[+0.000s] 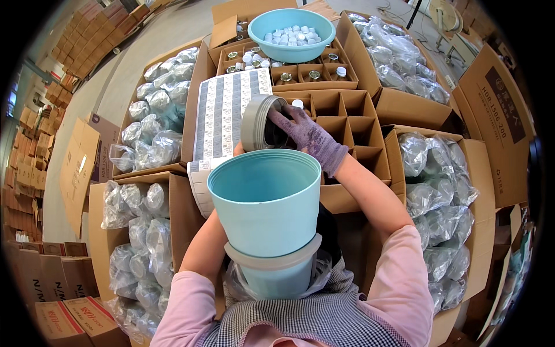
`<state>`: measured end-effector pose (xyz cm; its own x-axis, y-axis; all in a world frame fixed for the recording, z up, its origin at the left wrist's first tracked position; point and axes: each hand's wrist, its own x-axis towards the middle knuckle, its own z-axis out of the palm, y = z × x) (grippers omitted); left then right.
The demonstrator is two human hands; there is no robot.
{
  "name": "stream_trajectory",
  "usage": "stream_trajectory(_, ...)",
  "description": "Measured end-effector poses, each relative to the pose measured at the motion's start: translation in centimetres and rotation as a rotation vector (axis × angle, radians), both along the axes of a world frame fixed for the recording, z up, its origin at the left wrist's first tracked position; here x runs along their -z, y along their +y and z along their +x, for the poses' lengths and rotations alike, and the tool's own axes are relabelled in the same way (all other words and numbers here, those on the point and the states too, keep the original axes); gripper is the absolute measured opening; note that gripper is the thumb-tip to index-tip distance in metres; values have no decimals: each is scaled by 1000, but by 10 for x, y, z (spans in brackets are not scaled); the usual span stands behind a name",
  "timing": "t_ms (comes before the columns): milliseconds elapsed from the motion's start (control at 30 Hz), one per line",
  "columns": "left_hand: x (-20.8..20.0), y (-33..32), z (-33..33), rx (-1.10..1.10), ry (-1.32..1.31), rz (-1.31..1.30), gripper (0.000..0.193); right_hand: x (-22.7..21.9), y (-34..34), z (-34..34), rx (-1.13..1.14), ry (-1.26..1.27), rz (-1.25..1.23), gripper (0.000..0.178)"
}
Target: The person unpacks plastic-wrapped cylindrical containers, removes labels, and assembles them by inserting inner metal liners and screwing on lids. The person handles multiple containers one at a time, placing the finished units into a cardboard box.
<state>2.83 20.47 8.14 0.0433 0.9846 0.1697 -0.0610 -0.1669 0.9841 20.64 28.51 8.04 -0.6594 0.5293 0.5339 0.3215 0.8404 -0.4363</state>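
Observation:
A grey, ribbed round plastic piece, like a stack of rings, is tilted with its opening toward the right. My left hand supports it from below; most of that hand is hidden behind a tall light-blue pot. My right hand, in a purple work glove, grips the piece at its opening, fingers reaching inside. The blue pot is empty and stands nearest me, above a second blue pot with a grey rim and clear plastic around it.
A divided carton lies beyond my right hand. A sheet of labels hangs to the left. A blue basin of white caps rests on a carton of bottles. Cartons of plastic-wrapped items stand on both sides.

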Motion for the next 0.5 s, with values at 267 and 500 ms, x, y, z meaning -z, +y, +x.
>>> stream_trajectory(267,-2,2,0,-7,4,5,44,12,7,-13,61,-1,512,41)
stream_trajectory(500,-4,0,-1,-19,4,11,45,3,5,-13,-44,73,239,59)
